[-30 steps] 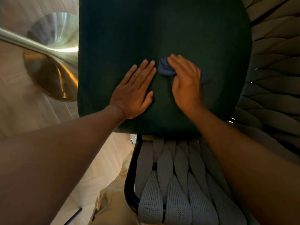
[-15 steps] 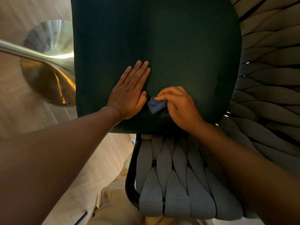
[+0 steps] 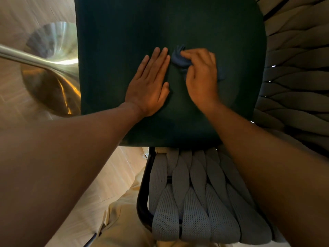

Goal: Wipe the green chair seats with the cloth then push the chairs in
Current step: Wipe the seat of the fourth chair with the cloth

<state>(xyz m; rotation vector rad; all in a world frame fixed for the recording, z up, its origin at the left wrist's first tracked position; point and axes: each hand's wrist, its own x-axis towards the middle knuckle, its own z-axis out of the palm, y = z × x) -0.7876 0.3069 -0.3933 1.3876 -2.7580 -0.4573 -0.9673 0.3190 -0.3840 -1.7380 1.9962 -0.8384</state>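
Table base (image 3: 51, 72): brass, on the floor left of the seat.
Left hand (image 3: 150, 86): flat on the green seat (image 3: 124, 41), fingers straight.
Cloth (image 3: 179, 58): blue, bunched mid-seat.
Right hand (image 3: 201, 75): fingers curled, gripping the cloth.
Woven chair back (image 3: 192, 202): grey, nearest the person.

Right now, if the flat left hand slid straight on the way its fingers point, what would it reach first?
The left hand points up and slightly right across the green chair seat. Only bare seat fabric seems to lie ahead; the blue cloth sits just right of that line.
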